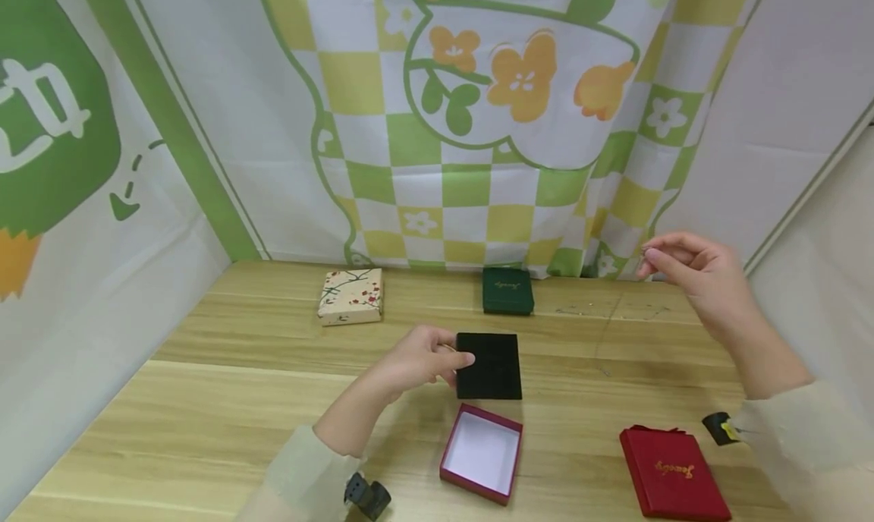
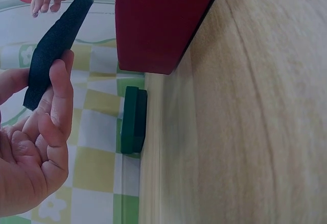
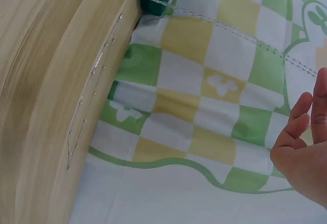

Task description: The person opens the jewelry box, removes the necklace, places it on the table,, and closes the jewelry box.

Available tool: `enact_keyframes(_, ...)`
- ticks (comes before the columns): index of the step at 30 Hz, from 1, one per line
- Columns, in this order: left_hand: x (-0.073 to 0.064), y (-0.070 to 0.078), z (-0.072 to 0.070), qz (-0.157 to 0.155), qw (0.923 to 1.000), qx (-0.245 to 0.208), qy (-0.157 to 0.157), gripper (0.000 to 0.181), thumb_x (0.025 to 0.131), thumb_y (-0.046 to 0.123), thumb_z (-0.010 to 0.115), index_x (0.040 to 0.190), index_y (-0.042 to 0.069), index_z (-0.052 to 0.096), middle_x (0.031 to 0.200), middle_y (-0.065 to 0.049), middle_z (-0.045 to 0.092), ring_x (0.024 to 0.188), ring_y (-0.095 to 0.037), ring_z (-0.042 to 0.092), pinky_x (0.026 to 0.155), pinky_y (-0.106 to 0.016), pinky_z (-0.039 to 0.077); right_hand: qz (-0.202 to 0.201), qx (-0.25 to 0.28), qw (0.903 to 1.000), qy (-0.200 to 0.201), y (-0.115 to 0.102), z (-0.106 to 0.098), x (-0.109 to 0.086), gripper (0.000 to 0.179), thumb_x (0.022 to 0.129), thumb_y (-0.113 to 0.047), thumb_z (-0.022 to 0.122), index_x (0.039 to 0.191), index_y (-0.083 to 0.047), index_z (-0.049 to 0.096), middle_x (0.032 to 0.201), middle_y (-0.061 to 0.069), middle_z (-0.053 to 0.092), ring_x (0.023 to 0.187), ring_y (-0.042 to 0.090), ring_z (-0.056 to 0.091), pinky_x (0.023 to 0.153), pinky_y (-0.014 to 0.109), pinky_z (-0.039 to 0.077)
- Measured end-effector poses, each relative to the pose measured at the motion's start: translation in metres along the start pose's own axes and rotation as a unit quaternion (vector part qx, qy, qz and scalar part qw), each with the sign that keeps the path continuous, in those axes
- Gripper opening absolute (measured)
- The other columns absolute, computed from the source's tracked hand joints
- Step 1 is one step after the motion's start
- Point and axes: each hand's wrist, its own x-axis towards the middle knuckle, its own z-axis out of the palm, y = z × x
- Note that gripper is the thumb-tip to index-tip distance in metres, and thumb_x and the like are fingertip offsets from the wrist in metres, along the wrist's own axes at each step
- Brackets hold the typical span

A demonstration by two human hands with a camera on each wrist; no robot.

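My left hand (image 1: 419, 359) pinches a square black foam pad (image 1: 490, 366) by its left edge, thumb on top and fingers beneath. Edge-on in the left wrist view, the pad (image 2: 53, 50) is thin and slightly bent. Just below it in the head view sits an open dark red box base (image 1: 481, 454) with a white inside. My raised right hand (image 1: 703, 279) pinches a fine silver chain necklace (image 3: 194, 15) between thumb and fingertips. The chain slants down from there, its lower end near the tabletop. Those gripping fingertips are partly cut off in the right wrist view.
A red lid (image 1: 672, 473) with gold lettering and a bow lies at the front right. Toward the back stand a green jewelry box (image 1: 507, 291) and a cream floral box (image 1: 350, 297). Another beaded silver chain (image 3: 97, 63) lies on the table near its back edge, before the curtain.
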Motion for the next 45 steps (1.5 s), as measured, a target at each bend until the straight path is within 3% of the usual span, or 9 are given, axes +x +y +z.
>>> enact_keyframes(7, 0.001, -0.004, -0.001, -0.002, 1.0, 0.001, -0.003, 0.035, 0.094, 0.024, 0.066, 0.068, 0.011, 0.047, 0.061, 0.004, 0.065, 0.07, -0.017, 0.066, 0.066, -0.031, 0.043, 0.012, -0.123, 0.9922, -0.015, -0.009, 0.014, 0.015, 0.017, 0.1, -0.023, 0.061, 0.109, -0.011, 0.068, 0.079, -0.014, 0.072, 0.089, 0.005, 0.062, 0.073, 0.02, 0.044)
enact_keyframes(12, 0.001, -0.004, -0.001, 0.002, 0.9999, -0.003, -0.011, 0.035, 0.094, 0.025, 0.065, 0.068, 0.011, 0.047, 0.06, 0.005, 0.065, 0.07, -0.017, 0.067, 0.065, -0.03, 0.041, -0.005, -0.103, 0.9947, -0.005, -0.019, 0.022, 0.023, 0.012, 0.099, -0.02, 0.061, 0.105, -0.013, 0.069, 0.077, -0.012, 0.072, 0.082, 0.005, 0.064, 0.069, 0.021, 0.042)
enact_keyframes(17, 0.001, -0.001, -0.001, 0.004, 0.9999, 0.004, -0.014, 0.035, 0.094, 0.025, 0.066, 0.068, 0.012, 0.046, 0.061, 0.006, 0.065, 0.069, -0.014, 0.065, 0.065, -0.029, 0.041, 0.0, -0.1, 0.995, 0.001, -0.017, 0.016, 0.02, 0.01, 0.099, -0.018, 0.062, 0.103, -0.013, 0.07, 0.076, -0.014, 0.071, 0.085, 0.004, 0.063, 0.07, 0.021, 0.042)
enact_keyframes(21, 0.001, 0.0, -0.001, 0.01, 0.9998, 0.008, -0.016, 0.036, 0.094, 0.024, 0.066, 0.067, 0.013, 0.044, 0.062, 0.006, 0.065, 0.068, -0.014, 0.065, 0.063, -0.028, 0.04, 0.009, -0.107, 0.9942, -0.013, -0.008, 0.006, 0.014, 0.013, 0.099, -0.018, 0.061, 0.106, -0.01, 0.069, 0.078, -0.013, 0.072, 0.09, 0.003, 0.062, 0.078, 0.017, 0.044)
enact_keyframes(27, 0.002, -0.002, 0.0, 0.008, 0.9998, 0.007, -0.018, 0.037, 0.095, 0.023, 0.065, 0.067, 0.013, 0.044, 0.061, 0.006, 0.065, 0.067, -0.014, 0.065, 0.063, -0.028, 0.039, 0.022, -0.078, 0.9967, -0.005, 0.006, -0.014, 0.004, 0.013, 0.098, -0.013, 0.061, 0.104, -0.004, 0.069, 0.078, -0.009, 0.073, 0.081, 0.005, 0.067, 0.081, 0.013, 0.05)
enact_keyframes(33, 0.003, -0.002, 0.0, 0.013, 0.9996, 0.006, -0.024, 0.038, 0.095, 0.023, 0.065, 0.066, 0.012, 0.043, 0.062, 0.006, 0.064, 0.068, -0.019, 0.067, 0.061, -0.028, 0.038, 0.055, -0.16, 0.9856, 0.004, 0.029, -0.04, -0.011, 0.014, 0.1, -0.018, 0.06, 0.107, -0.012, 0.07, 0.079, -0.016, 0.072, 0.09, -0.003, 0.062, 0.074, 0.016, 0.044)
enact_keyframes(37, 0.002, -0.002, 0.0, 0.016, 0.9995, 0.002, -0.028, 0.038, 0.095, 0.022, 0.065, 0.066, 0.012, 0.043, 0.062, 0.006, 0.063, 0.068, -0.019, 0.068, 0.061, -0.028, 0.037, 0.071, -0.17, 0.9828, -0.01, 0.044, -0.057, -0.022, 0.014, 0.1, -0.018, 0.059, 0.108, -0.014, 0.07, 0.082, -0.017, 0.073, 0.092, -0.007, 0.059, 0.073, 0.016, 0.042)
enact_keyframes(45, 0.002, -0.002, 0.0, 0.017, 0.9994, -0.003, -0.029, 0.039, 0.095, 0.02, 0.065, 0.066, 0.012, 0.041, 0.06, 0.004, 0.061, 0.07, -0.025, 0.069, 0.058, -0.025, 0.035, 0.094, -0.225, 0.9697, -0.013, 0.065, -0.087, -0.039, 0.022, 0.098, -0.017, 0.063, 0.113, -0.003, 0.072, 0.085, -0.02, 0.073, 0.092, -0.013, 0.059, 0.075, 0.005, 0.042)
